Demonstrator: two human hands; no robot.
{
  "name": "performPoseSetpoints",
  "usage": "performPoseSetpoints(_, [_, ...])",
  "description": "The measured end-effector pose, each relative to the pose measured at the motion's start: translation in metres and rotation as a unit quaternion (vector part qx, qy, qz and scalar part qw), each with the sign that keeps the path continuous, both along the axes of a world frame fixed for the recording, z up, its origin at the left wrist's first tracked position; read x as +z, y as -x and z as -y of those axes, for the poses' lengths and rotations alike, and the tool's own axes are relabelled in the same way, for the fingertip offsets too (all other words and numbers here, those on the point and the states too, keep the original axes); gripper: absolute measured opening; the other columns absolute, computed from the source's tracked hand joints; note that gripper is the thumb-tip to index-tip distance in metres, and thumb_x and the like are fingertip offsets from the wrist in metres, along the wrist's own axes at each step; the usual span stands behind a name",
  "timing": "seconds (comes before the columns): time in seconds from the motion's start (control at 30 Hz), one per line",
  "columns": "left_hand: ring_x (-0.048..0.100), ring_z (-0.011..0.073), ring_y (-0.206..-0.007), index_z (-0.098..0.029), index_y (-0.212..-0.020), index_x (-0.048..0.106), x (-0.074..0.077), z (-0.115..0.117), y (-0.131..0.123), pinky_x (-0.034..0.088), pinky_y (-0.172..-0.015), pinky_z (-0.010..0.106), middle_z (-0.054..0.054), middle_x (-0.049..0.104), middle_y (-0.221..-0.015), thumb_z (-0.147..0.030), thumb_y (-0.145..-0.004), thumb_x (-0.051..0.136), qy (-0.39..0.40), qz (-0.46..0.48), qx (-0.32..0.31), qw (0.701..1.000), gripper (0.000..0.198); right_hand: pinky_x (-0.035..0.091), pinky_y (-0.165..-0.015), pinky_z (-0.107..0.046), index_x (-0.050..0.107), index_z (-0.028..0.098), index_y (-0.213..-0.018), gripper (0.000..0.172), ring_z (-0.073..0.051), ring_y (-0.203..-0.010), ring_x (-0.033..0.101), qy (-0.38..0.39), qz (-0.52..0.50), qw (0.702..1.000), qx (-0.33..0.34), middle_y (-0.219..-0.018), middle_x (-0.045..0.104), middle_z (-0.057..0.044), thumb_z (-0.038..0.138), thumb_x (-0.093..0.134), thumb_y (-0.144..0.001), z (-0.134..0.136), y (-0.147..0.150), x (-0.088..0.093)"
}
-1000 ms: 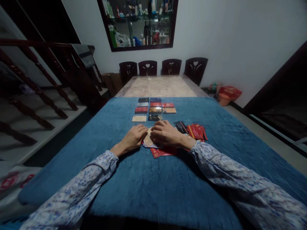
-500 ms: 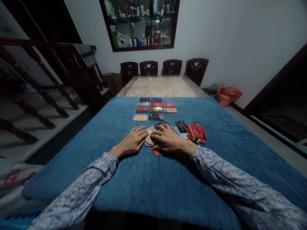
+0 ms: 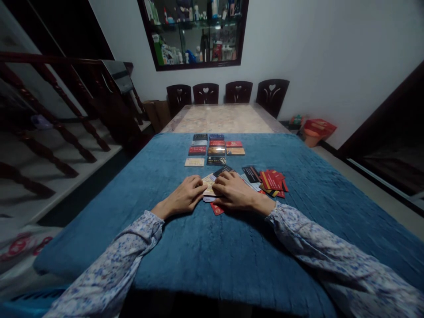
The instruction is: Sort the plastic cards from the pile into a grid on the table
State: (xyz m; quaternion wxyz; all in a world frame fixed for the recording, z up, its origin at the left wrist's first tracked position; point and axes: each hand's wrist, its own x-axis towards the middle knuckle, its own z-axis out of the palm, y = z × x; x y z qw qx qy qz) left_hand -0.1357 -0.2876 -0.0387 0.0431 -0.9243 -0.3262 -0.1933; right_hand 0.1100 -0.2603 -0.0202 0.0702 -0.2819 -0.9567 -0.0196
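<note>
Between my hands is a small pile of cream and pale cards (image 3: 209, 191) on the blue cloth. My left hand (image 3: 185, 194), its fingers curled together, grips the pile's left edge. My right hand (image 3: 236, 192) is closed over the right side, fingers bent onto the cards and hiding part of them. A red card (image 3: 217, 209) pokes out under my right hand, and a black card (image 3: 224, 170) lies just beyond its fingers. To its right spread loose cards: a black one (image 3: 251, 174) and several red ones (image 3: 272, 180).
Farther up the blue cloth (image 3: 155, 247) stand neat card stacks in rows, among them a cream stack (image 3: 194, 162), a black stack (image 3: 216, 160) and an orange stack (image 3: 235, 151). Beyond lies the bare marble tabletop (image 3: 217, 117), with dark chairs (image 3: 238, 92) behind it.
The cream cards between my hands have turned straighter, and their edges line up more. My left fingers have curled in closer. The stacks and loose cards keep their places.
</note>
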Motion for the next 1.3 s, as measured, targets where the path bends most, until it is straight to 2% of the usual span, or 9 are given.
performPoseSetpoints(0.17, [0.058, 0.0289, -0.122, -0.017, -0.119, 0.066, -0.006, -0.005, 0.002, 0.053, -0.102, 0.048, 0.015, 0.068, -0.118, -0.019, -0.101, 0.051, -0.046, -0.002, -0.024, 0.999, 0.024, 0.034, -0.089, -0.044, 0.07, 0.016, -0.113, 0.035, -0.031, -0.112, 0.051, -0.002, 0.004, 1.0, 0.003, -0.118, 0.069, -0.016, 0.047, 0.063, -0.096, 0.0, 0.0, 0.001])
performPoseSetpoints(0.37, [0.067, 0.0251, -0.106, -0.012, -0.108, 0.067, -0.011, -0.009, 0.001, 0.058, -0.092, 0.042, 0.015, 0.072, -0.106, -0.014, -0.103, 0.044, -0.114, -0.06, -0.045, 0.991, 0.023, 0.032, -0.087, -0.041, 0.072, 0.017, -0.1, 0.023, -0.027, -0.107, 0.055, -0.029, -0.009, 0.999, 0.025, -0.105, 0.075, -0.013, 0.033, 0.055, -0.1, -0.001, 0.0, 0.001])
performPoseSetpoints(0.5, [0.067, 0.0244, -0.101, -0.012, -0.103, 0.066, -0.009, -0.008, -0.001, 0.057, -0.088, 0.041, 0.015, 0.072, -0.101, -0.012, -0.103, 0.04, -0.142, -0.082, -0.05, 0.985, 0.026, 0.032, -0.084, -0.039, 0.072, 0.016, -0.09, 0.03, -0.022, -0.089, 0.056, -0.061, 0.003, 0.998, 0.035, -0.092, 0.075, -0.011, 0.021, 0.046, -0.103, -0.001, 0.004, 0.0])
performPoseSetpoints(0.6, [0.066, 0.0234, -0.097, -0.013, -0.097, 0.066, -0.007, -0.007, -0.002, 0.056, -0.086, 0.039, 0.014, 0.072, -0.097, -0.011, -0.103, 0.038, -0.149, -0.077, -0.056, 0.984, 0.029, 0.033, -0.085, -0.038, 0.072, 0.016, -0.088, 0.027, -0.021, -0.087, 0.056, -0.083, 0.008, 0.995, 0.054, -0.089, 0.075, -0.01, 0.018, 0.049, -0.102, -0.003, 0.006, -0.003])
performPoseSetpoints(0.97, [0.057, 0.0203, -0.08, -0.017, -0.078, 0.058, -0.005, -0.002, -0.008, 0.047, -0.074, 0.033, 0.007, 0.063, -0.078, -0.01, -0.099, 0.04, -0.144, -0.048, -0.026, 0.988, 0.028, 0.03, -0.079, -0.036, 0.067, 0.018, -0.084, 0.023, -0.019, -0.079, 0.051, -0.172, -0.052, 0.98, 0.079, -0.08, 0.07, -0.006, 0.017, 0.051, -0.1, -0.007, 0.006, -0.019])
performPoseSetpoints(1.1, [0.057, 0.0192, -0.079, -0.017, -0.08, 0.058, -0.002, 0.0, -0.007, 0.046, -0.073, 0.033, 0.008, 0.064, -0.082, -0.012, -0.1, 0.041, -0.108, -0.021, -0.019, 0.994, 0.027, 0.028, -0.077, -0.036, 0.067, 0.018, -0.084, 0.02, -0.019, -0.079, 0.051, -0.146, -0.062, 0.985, 0.066, -0.082, 0.071, -0.005, 0.02, 0.054, -0.099, -0.006, 0.004, -0.015])
performPoseSetpoints(1.3, [0.062, 0.0204, -0.089, -0.017, -0.084, 0.06, 0.005, 0.005, -0.004, 0.048, -0.08, 0.034, 0.009, 0.068, -0.092, -0.019, -0.101, 0.049, -0.032, 0.023, -0.039, 0.998, 0.02, 0.026, -0.078, -0.036, 0.068, 0.018, -0.084, 0.019, -0.019, -0.082, 0.051, -0.102, -0.077, 0.989, 0.075, -0.086, 0.073, -0.006, 0.025, 0.056, -0.097, -0.005, -0.001, -0.007])
